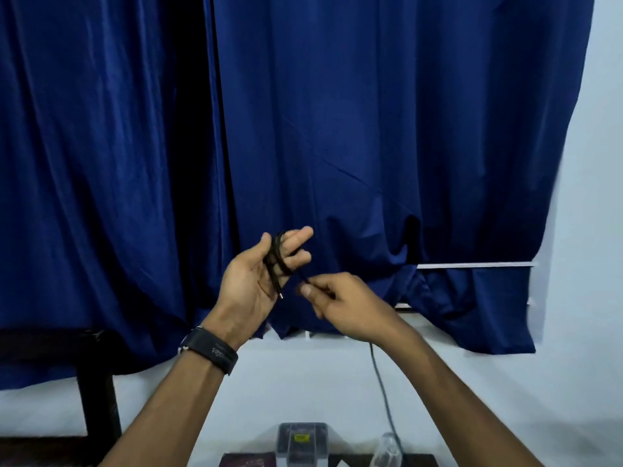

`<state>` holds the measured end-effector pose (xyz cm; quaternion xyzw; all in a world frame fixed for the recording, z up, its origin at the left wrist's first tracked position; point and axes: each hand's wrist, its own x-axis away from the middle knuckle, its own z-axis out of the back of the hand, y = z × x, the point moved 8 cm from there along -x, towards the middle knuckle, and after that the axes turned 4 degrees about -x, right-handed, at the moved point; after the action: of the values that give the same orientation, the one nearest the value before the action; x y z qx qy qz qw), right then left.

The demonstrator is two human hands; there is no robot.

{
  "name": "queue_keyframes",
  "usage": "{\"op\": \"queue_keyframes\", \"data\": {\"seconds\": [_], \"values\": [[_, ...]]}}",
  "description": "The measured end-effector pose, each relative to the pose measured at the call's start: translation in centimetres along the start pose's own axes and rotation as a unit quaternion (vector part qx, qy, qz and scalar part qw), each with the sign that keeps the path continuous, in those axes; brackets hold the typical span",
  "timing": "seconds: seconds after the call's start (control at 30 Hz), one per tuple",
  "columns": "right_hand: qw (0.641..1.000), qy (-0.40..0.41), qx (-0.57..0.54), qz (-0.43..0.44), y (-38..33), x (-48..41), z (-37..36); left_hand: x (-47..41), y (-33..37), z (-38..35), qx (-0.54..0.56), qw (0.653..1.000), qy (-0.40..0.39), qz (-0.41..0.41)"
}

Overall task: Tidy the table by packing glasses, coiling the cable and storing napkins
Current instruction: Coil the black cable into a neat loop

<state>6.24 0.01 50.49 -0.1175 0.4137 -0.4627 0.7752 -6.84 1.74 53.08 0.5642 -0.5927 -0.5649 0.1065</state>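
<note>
Two hands are raised in front of two dark blue curtain panels (371, 129), and they share one black cable (278, 261). The left hand (253, 281) is palm up with its fingers (298, 236) held fairly straight and spread. Several loops of the cable are wound round them, and a short end with a plug hangs over the palm. The right hand (344, 305) is just beside it, thumb and forefinger pinching the strand that leads off the coil. One black wristband (210, 350) sits on the left wrist. A grey cord (382, 389) drops from behind the right wrist to the table; I cannot tell whether it is the same cable. At the bottom edge, one clear plastic box (301, 444) stands on the dark table (242, 461), with something dark and a yellow label inside. One clear glass object (387, 449), blurred, stands near it. A pale wall (303, 382) lies behind, and a dark wooden frame (96, 392) stands at the left.
</note>
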Motion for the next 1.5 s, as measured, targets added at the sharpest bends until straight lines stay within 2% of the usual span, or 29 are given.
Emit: {"op": "queue_keyframes", "data": {"seconds": [0.07, 0.1, 0.2, 0.27, 0.3, 0.4, 0.5, 0.6, 0.7, 0.8, 0.87, 1.03, 1.13, 1.27, 1.33, 1.4, 1.5], "values": [[0.999, 0.016, 0.036, 0.011, -0.7, 0.2, 0.6, 0.0, -0.3, 0.6, -0.157, 0.987, 0.008, -0.028], [0.998, 0.031, 0.053, 0.017, -1.0, 0.2, 1.3, 0.3, -0.4, 0.7, -0.241, 0.970, 0.004, -0.043], [0.999, 0.045, 0.022, 0.014, -1.7, 0.3, 2.6, 1.0, -0.7, 0.8, -0.442, 0.893, -0.029, -0.081], [0.998, 0.059, -0.027, 0.014, -2.1, 0.3, 3.2, 1.5, -0.5, 0.5, -0.520, 0.847, -0.040, -0.102], [0.996, 0.073, -0.044, 0.017, -2.3, 0.2, 3.6, 1.7, -0.6, 0.3, -0.521, 0.847, -0.044, -0.099], [0.989, 0.115, -0.087, 0.017, -2.3, -0.2, 4.5, 2.0, -0.8, -0.5, -0.402, 0.913, -0.022, -0.071], [0.981, 0.140, -0.132, 0.008, -1.4, -0.4, 4.5, 1.5, -0.9, -0.5, -0.285, 0.958, 0.006, -0.039], [0.977, 0.166, -0.134, 0.012, -0.7, -0.3, 4.6, 1.1, -1.6, 0.1, -0.202, 0.979, 0.027, 0.026], [0.974, 0.162, -0.161, 0.000, -0.3, -0.1, 4.2, 1.2, -1.7, 0.5, -0.123, 0.990, 0.044, 0.054], [0.958, 0.112, -0.263, -0.013, -0.4, 0.1, 2.6, 1.3, -1.5, 0.6, -0.048, 0.995, 0.048, 0.069], [0.953, 0.078, -0.292, -0.017, -0.6, 0.3, 1.8, 1.3, -1.2, 0.7, -0.049, 0.995, 0.057, 0.070], [0.968, 0.039, -0.249, -0.015, -0.8, 0.4, 0.7, 1.4, -1.1, 0.8, -0.064, 0.993, 0.061, 0.078], [0.968, 0.049, -0.247, 0.002, -1.0, 0.3, 0.3, 1.8, -1.7, 0.7, -0.076, 0.990, 0.068, 0.092], [0.974, 0.039, -0.221, -0.008, -1.1, 0.0, -0.2, 2.2, -2.8, 0.1, 0.027, 0.994, 0.069, 0.084], [0.980, 0.023, -0.198, -0.009, -1.0, 0.0, -0.3, 2.2, -3.3, -0.1, 0.062, 0.992, 0.044, 0.102], [0.987, 0.001, -0.162, -0.005, -0.8, 0.4, -0.5, 2.5, -3.6, -0.4, 0.033, 0.988, -0.004, 0.149], [0.983, -0.027, -0.180, 0.008, -0.3, 1.5, -1.2, 3.1, -3.6, -0.4, -0.077, 0.973, -0.068, 0.206]]}}
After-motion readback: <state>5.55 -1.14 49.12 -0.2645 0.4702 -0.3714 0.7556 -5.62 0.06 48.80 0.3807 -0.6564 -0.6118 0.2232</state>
